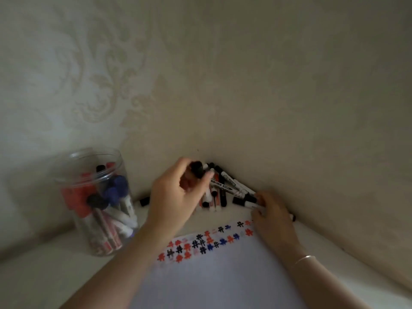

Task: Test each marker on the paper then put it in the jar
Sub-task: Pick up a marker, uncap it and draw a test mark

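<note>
Left hand (176, 195) grips a black-capped marker (197, 169) above the pile (223, 188) in the corner. Right hand (270, 214) pinches a marker (250, 205) at the pile's right end. Paper (223, 275) lies just before the pile; jar (98, 201) stands left of it.

A white tabletop (33, 279) fits into the wall corner. On it stand a clear jar (98, 204) of markers at the left, a white paper (218, 275) with coloured marks, and a marker pile (225, 188) in the corner.
</note>
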Available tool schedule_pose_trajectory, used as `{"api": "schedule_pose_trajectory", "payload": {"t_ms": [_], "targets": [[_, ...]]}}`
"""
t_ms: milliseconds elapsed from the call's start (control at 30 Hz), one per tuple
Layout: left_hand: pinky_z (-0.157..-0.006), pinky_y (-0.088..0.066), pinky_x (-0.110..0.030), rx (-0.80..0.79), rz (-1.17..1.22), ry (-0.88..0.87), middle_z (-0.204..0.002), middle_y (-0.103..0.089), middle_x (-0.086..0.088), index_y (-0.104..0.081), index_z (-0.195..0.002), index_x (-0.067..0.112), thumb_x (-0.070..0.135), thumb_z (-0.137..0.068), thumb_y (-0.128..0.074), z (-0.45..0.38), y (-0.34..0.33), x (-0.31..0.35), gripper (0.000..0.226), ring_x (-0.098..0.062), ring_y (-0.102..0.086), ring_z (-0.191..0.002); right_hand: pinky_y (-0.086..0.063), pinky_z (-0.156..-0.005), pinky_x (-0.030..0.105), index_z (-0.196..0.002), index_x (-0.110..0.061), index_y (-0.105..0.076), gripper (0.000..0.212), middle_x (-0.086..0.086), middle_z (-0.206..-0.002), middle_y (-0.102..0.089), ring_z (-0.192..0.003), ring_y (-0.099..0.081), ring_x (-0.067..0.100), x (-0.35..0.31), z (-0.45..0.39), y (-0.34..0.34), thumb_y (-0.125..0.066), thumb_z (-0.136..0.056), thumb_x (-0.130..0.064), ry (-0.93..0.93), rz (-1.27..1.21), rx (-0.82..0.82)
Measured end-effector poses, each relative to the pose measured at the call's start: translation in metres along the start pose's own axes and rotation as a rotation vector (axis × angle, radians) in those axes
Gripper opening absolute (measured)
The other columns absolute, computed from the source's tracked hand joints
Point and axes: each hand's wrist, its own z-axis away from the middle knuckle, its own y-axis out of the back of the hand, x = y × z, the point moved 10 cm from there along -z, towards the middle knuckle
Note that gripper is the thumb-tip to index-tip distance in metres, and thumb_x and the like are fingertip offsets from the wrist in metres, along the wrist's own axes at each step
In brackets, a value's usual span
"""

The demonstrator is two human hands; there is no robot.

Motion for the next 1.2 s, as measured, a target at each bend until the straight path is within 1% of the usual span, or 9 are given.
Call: {"api": "schedule_pose_trajectory", "payload": {"t_ms": [167, 267, 333, 400, 500, 700, 867, 967, 1200], "targets": [[-0.064, -0.037, -0.006, 0.501, -0.067, -0.017, -0.072, -0.053, 0.016, -0.047, -0.090, 0.027, 0.041, -0.094, -0.052, -0.045, 0.143, 0.020, 0.016, 0.007, -0.055, -0.064, -0.034, -0.072, 0.030, -0.099, -0.005, -0.064, 0.026, 0.014, -0.095, -0.058, -0.083, -0.055, 0.034, -0.005, 0.001, -0.011, -0.060, -0.074, 0.001, 0.092, 0.213, -0.035], [-0.069, -0.041, -0.014, 0.607, -0.155, 0.113, -0.073, -0.055, 0.018, -0.048, -0.095, 0.022, 0.061, -0.092, -0.039, -0.048, 0.193, -0.010, 0.040, 0.003, -0.058, -0.068, -0.035, -0.070, 0.029, -0.100, -0.006, -0.065, 0.025, 0.015, -0.096, -0.058, -0.082, -0.055, 0.032, -0.003, 0.000, -0.016, -0.060, -0.078, 0.005, 0.086, 0.244, -0.066], [-0.071, -0.043, -0.025, 0.559, -0.252, 0.199, -0.077, -0.059, 0.016, -0.046, -0.096, 0.025, 0.052, -0.095, -0.039, -0.049, 0.200, -0.028, 0.028, -0.013, -0.062, -0.076, -0.036, -0.070, 0.029, -0.102, -0.006, -0.065, 0.026, 0.015, -0.099, -0.058, -0.083, -0.054, 0.030, -0.002, 0.001, -0.018, -0.061, -0.080, 0.006, 0.092, 0.263, -0.089], [-0.073, -0.041, -0.035, 0.463, -0.330, 0.280, -0.087, -0.062, -0.003, -0.046, -0.105, 0.011, 0.042, -0.097, -0.040, -0.050, 0.195, -0.043, 0.032, -0.034, -0.060, -0.086, -0.039, -0.071, 0.031, -0.102, -0.006, -0.065, 0.026, 0.015, -0.099, -0.058, -0.085, -0.055, 0.032, -0.003, 0.002, -0.018, -0.062, -0.080, 0.006, 0.094, 0.273, -0.094], [-0.071, -0.037, -0.041, 0.322, -0.459, 0.344, -0.089, -0.058, -0.017, -0.043, -0.106, 0.005, 0.037, -0.099, -0.041, -0.052, 0.178, -0.056, 0.033, -0.043, -0.055, -0.090, -0.043, -0.068, 0.034, -0.097, -0.004, -0.067, 0.027, 0.017, -0.093, -0.059, -0.081, -0.057, 0.035, -0.006, 0.002, -0.018, -0.065, -0.075, 0.012, 0.127, 0.276, -0.074], [-0.068, -0.033, -0.038, 0.079, -0.570, 0.391, -0.078, -0.052, -0.008, -0.039, -0.095, 0.013, 0.041, -0.097, -0.041, -0.054, 0.144, -0.068, 0.028, -0.036, -0.050, -0.079, -0.042, -0.067, 0.032, -0.095, -0.003, -0.068, 0.030, 0.017, -0.090, -0.061, -0.078, -0.059, 0.036, -0.008, 0.003, -0.014, -0.066, -0.071, 0.016, 0.167, 0.269, -0.032], [-0.064, -0.032, -0.036, 0.036, -0.513, 0.336, -0.068, -0.051, -0.006, -0.044, -0.085, 0.011, 0.037, -0.093, -0.050, -0.058, 0.138, -0.062, 0.028, -0.033, -0.049, -0.070, -0.041, -0.067, 0.030, -0.091, -0.002, -0.068, 0.033, 0.014, -0.085, -0.059, -0.075, -0.059, 0.034, -0.011, 0.002, -0.015, -0.066, -0.066, 0.020, 0.233, 0.260, 0.000], [-0.066, -0.032, -0.033, 0.012, -0.443, 0.311, -0.076, -0.055, -0.006, -0.046, -0.081, 0.012, 0.033, -0.092, -0.052, -0.059, 0.134, -0.056, 0.025, -0.028, -0.051, -0.074, -0.045, -0.065, 0.032, -0.088, -0.002, -0.067, 0.033, 0.013, -0.082, -0.059, -0.073, -0.059, 0.034, -0.014, 0.002, -0.015, -0.067, -0.064, 0.021, 0.257, 0.246, 0.015], [-0.068, -0.039, -0.040, -0.039, -0.441, 0.335, -0.075, -0.055, -0.005, -0.042, -0.093, 0.012, 0.039, -0.097, -0.041, -0.057, 0.124, -0.062, 0.028, -0.029, -0.056, -0.076, -0.045, -0.066, 0.032, -0.089, -0.003, -0.067, 0.032, 0.013, -0.083, -0.059, -0.073, -0.059, 0.034, -0.015, 0.003, -0.015, -0.066, -0.066, 0.020, 0.272, 0.244, 0.028]]}}
